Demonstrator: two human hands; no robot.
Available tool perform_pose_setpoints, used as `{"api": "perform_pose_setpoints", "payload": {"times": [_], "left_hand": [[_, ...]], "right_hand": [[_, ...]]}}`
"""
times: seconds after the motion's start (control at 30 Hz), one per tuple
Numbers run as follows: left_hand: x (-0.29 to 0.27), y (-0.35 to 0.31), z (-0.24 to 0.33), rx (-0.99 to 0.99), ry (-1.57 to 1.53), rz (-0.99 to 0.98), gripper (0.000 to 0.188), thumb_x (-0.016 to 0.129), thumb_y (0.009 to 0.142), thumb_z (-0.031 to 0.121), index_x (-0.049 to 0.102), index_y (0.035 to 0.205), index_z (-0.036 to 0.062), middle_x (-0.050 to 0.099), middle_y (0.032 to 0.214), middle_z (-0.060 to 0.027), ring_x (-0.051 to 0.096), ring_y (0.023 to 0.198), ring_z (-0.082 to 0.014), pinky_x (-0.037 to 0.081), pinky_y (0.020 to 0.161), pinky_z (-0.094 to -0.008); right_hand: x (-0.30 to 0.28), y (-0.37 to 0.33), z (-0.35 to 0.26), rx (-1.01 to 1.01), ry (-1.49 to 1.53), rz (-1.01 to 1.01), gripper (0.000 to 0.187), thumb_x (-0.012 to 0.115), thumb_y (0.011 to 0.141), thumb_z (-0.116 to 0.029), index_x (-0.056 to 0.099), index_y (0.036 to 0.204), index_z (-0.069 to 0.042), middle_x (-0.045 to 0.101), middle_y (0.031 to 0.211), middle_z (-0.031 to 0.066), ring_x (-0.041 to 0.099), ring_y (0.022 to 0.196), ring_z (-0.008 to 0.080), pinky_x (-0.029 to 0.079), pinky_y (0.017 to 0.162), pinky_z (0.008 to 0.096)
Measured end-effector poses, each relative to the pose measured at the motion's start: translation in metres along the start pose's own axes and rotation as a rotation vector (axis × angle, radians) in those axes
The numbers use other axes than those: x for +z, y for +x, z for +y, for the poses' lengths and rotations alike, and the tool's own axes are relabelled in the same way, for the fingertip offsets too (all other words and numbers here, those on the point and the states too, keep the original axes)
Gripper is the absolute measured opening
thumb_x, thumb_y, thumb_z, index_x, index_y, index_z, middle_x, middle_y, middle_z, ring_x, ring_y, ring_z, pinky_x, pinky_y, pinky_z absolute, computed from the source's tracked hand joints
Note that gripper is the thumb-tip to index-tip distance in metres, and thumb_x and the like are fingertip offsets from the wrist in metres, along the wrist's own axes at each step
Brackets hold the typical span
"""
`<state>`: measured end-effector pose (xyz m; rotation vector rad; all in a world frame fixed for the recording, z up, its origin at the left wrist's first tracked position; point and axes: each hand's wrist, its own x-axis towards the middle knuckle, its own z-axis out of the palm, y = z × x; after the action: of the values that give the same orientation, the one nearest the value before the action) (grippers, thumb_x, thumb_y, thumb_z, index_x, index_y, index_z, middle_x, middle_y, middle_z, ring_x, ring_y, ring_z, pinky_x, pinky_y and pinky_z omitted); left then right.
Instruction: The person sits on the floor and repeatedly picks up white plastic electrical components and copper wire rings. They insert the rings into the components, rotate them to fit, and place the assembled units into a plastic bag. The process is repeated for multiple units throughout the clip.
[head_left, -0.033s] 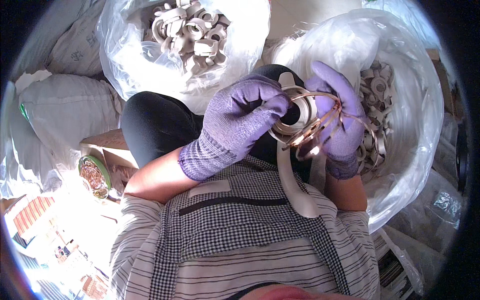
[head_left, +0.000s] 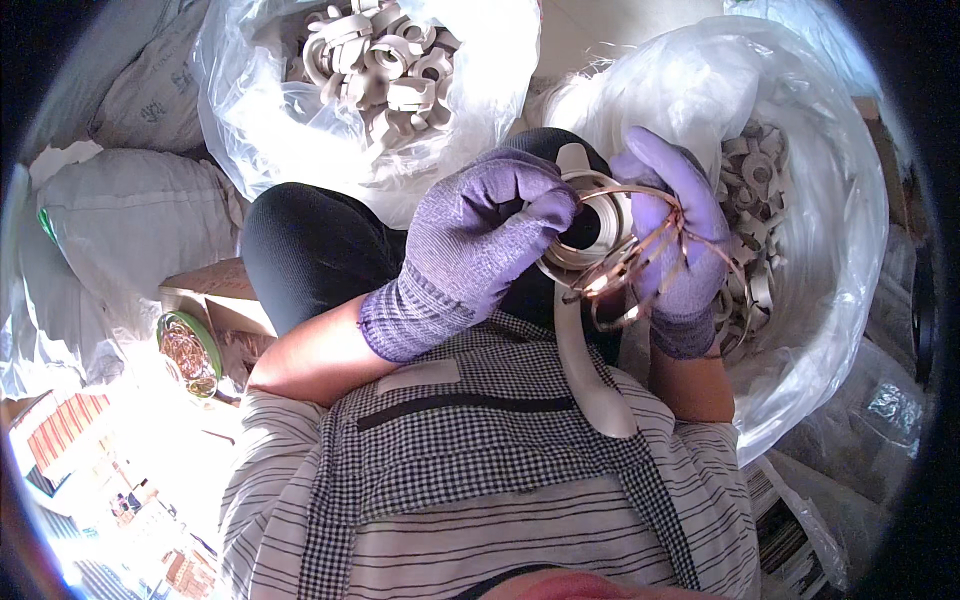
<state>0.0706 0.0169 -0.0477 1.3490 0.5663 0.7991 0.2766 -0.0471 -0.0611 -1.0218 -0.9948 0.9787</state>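
Note:
My left hand (head_left: pixel 485 225), in a purple-grey knit glove, is closed in a pinch at the left edge of a round hole. That hole belongs to a whitish moulded part (head_left: pixel 600 235), which has a stepped ring and long curved arms; one arm reaches down over my apron. A thin copper-coloured wire ring seems to meet my left fingertips. More copper-coloured wire rings (head_left: pixel 655 235) bunch together in front of the palm of my right hand (head_left: pixel 685 245), gloved alike. Its upper fingers point upward while the bunch is held; the exact grip is partly hidden.
Clear plastic bags hold similar whitish parts: one bag (head_left: pixel 490 110) at the far left, another (head_left: pixel 830 340) at my right. On the left stand a cardboard box (head_left: pixel 225 285), a green-rimmed round container (head_left: pixel 190 318) of copper-coloured wire pieces, and stuffed white sacks (head_left: pixel 140 220).
The lower wire rings of the bunch have shifted and hang differently below my right hand. Its upper fingers have moved slightly downward. My left hand has hardly moved.

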Motion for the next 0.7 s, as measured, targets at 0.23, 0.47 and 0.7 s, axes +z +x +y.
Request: {"api": "perform_pose_setpoints", "payload": {"times": [0.23, 0.47, 0.7], "left_hand": [[0.013, -0.002, -0.005, -0.083, -0.107, 0.144, 0.021, 0.065, 0.100, 0.018, 0.067, 0.108, -0.0005, 0.068, 0.102, -0.0059, 0.064, 0.093, -0.0117, 0.052, 0.085, -0.0265], [0.013, 0.001, -0.006, -0.050, -0.182, 0.128, 0.016, 0.069, 0.096, 0.012, 0.066, 0.103, -0.0013, 0.066, 0.098, -0.0055, 0.063, 0.087, -0.0122, 0.052, 0.080, -0.0264], [0.012, 0.002, -0.008, -0.070, -0.151, 0.097, 0.014, 0.067, 0.093, 0.011, 0.067, 0.099, -0.0020, 0.065, 0.100, -0.0079, 0.064, 0.091, -0.0151, 0.052, 0.084, -0.0295]], "right_hand": [[0.008, -0.002, -0.011, -0.120, -0.215, 0.062, 0.049, 0.074, 0.089, -0.007, 0.061, 0.135, 0.002, 0.066, 0.116, 0.0144, 0.065, 0.102, 0.0230, 0.054, 0.093, 0.0370], [0.004, 0.001, -0.016, -0.389, -0.831, 0.002, 0.035, 0.076, 0.080, -0.007, 0.074, 0.114, -0.002, 0.066, 0.112, 0.0137, 0.066, 0.097, 0.0308, 0.054, 0.089, 0.0380], [-0.001, 0.006, -0.013, -0.398, -0.844, -0.095, 0.033, 0.073, 0.079, -0.008, 0.074, 0.113, -0.006, 0.065, 0.098, 0.0127, 0.066, 0.091, 0.0318, 0.054, 0.082, 0.0390]]}}
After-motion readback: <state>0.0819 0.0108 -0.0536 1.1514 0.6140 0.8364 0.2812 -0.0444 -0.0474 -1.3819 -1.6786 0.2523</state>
